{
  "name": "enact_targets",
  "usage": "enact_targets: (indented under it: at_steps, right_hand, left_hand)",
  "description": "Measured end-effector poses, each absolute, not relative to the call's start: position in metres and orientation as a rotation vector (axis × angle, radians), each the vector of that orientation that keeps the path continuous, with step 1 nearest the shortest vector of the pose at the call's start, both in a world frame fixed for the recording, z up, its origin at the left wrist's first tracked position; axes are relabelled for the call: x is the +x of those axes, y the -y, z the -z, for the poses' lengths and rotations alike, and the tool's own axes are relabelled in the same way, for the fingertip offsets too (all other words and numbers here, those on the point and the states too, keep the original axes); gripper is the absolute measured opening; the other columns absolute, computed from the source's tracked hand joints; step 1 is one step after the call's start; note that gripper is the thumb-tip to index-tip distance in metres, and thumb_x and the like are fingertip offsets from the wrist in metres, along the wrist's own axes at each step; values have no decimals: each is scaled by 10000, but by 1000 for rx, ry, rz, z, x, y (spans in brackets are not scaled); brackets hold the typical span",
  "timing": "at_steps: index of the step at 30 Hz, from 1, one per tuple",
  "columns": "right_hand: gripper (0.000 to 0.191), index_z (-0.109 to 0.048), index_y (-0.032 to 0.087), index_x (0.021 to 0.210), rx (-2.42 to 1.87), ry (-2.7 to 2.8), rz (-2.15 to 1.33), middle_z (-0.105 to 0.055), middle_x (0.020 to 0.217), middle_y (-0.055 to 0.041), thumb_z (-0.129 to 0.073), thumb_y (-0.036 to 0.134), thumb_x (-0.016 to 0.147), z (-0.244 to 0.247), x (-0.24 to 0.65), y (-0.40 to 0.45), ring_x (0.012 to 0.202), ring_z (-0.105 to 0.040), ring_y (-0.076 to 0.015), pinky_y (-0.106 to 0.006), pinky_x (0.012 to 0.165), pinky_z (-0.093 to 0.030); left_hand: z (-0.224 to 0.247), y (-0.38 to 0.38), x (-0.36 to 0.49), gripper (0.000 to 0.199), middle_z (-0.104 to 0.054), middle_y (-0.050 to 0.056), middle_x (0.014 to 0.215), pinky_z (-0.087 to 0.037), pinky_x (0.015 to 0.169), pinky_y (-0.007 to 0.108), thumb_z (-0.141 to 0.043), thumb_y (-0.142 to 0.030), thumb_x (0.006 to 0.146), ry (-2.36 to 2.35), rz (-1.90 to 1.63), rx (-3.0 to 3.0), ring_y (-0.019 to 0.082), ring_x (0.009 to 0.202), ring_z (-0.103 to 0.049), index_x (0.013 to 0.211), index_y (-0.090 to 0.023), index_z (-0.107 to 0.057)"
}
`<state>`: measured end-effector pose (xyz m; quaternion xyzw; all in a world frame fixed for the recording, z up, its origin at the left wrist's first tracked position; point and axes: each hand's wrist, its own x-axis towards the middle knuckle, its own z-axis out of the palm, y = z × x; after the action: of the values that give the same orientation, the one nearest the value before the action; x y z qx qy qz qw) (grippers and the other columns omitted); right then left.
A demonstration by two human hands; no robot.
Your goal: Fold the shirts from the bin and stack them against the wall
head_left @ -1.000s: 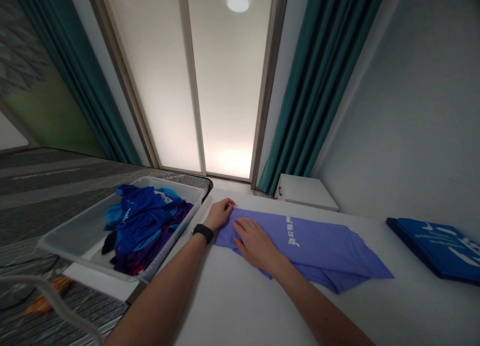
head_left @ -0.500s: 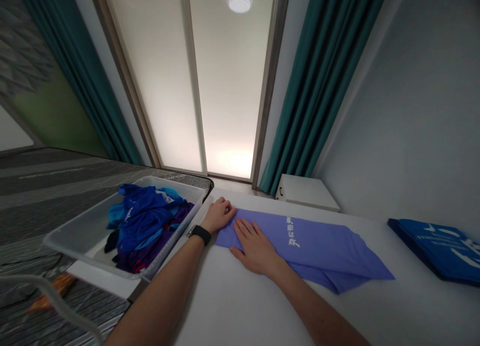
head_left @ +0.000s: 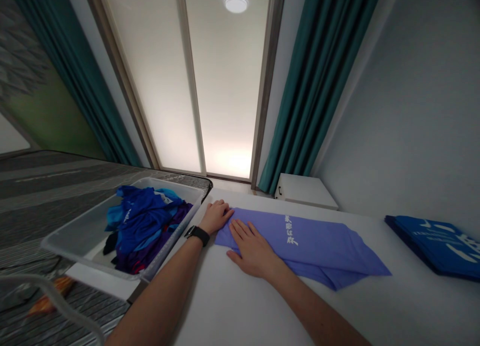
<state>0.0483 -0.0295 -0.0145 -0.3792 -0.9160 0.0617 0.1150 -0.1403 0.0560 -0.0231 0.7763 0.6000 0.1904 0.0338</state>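
A purple shirt (head_left: 318, 241) with white lettering lies folded into a long strip on the white table (head_left: 232, 306). My right hand (head_left: 252, 247) rests flat on its left part, fingers stretched out and thumb apart. At the shirt's far left corner is my left hand (head_left: 216, 216), with a dark watch (head_left: 198, 233) on the wrist. Its fingers lie on the table and its thumb reaches the cloth edge; I see no grip on the fabric. The shirt's right end tapers, with a loose fold hanging toward me.
Left of my arm stands a clear plastic bin (head_left: 71, 251) holding crumpled blue and purple clothes (head_left: 144, 221). Folded blue garments (head_left: 437, 243) lie at the table's right end. A white cabinet (head_left: 305, 191) stands beyond the far edge, near teal curtains (head_left: 300, 111).
The left fingers have flattened slightly at the shirt's corner. My right hand has stayed almost in place on the cloth. The whole view has shifted a little.
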Motion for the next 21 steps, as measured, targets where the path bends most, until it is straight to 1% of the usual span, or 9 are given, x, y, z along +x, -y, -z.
enact_targets:
  at_steps: [3, 8, 11, 13, 15, 17, 21]
  right_hand:
    - [700, -255, 81, 1506, -1099, 2712, -233, -231, 1571, -132, -302, 533, 974, 17, 48, 32, 1455, -180, -245, -447, 1192, -97]
    - [715, -230, 90, 1515, -1086, 2741, -307, -204, 1579, -132, -327, 539, 967, 15, 49, 31, 1466, -135, -242, -461, 1195, -70]
    - [680, -235, 90, 1514, -1076, 2741, -400, -191, 1582, -131, -321, 500, 978, 7, 53, 23, 1466, -140, -221, -433, 1193, -127]
    - [612, -255, 91, 1508, -1149, 2667, -378, -206, 1580, -124, -271, 428, 998, 0, 59, 16, 1460, -168, -203, -416, 1189, -155]
    - [573, -281, 90, 1499, -1280, 2576, -289, -226, 1576, -118, -235, 371, 1002, -4, 66, 6, 1457, -179, -202, -429, 1190, -140]
    - [567, -296, 86, 1492, -1421, 2519, -205, -239, 1572, -122, -238, 350, 994, -4, 74, -2, 1457, -176, -215, -458, 1188, -115]
    - [588, -284, 67, 1493, -1639, 2469, -153, -231, 1572, -141, -270, 347, 976, 9, 87, -14, 1457, -173, -236, -480, 1179, -94]
  left_hand:
    - [22, -55, -140, 259, -609, 55, 889, -359, 870, 373, -511, -361, 920, -1859, -594, 2382, 232, 930, -570, 749, -192, -606]
    - [23, -55, -140, 258, -615, 62, 889, -370, 857, 370, -513, -352, 919, -1879, -621, 2376, 233, 915, -572, 744, -188, -610]
    - [25, -58, -142, 253, -624, 68, 891, -388, 851, 365, -481, -330, 934, -1895, -656, 2361, 231, 907, -577, 776, -187, -616]
    - [25, -60, -143, 236, -634, 76, 918, -404, 849, 354, -443, -292, 949, -1903, -695, 2346, 225, 914, -581, 849, -180, -625]
    - [21, -59, -144, 241, -642, 91, 986, -415, 864, 348, -396, -236, 959, -1912, -741, 2332, 222, 956, -580, 960, -169, -627]
    - [15, -55, -140, 280, -636, 107, 1079, -410, 910, 360, -364, -204, 961, -1909, -777, 2347, 229, 1029, -564, 1082, -165, -613]
    - [3, -35, -115, 367, -572, 111, 1308, -351, 1037, 397, -362, -263, 972, -1721, -730, 2570, 246, 1214, -492, 1287, -186, -533]
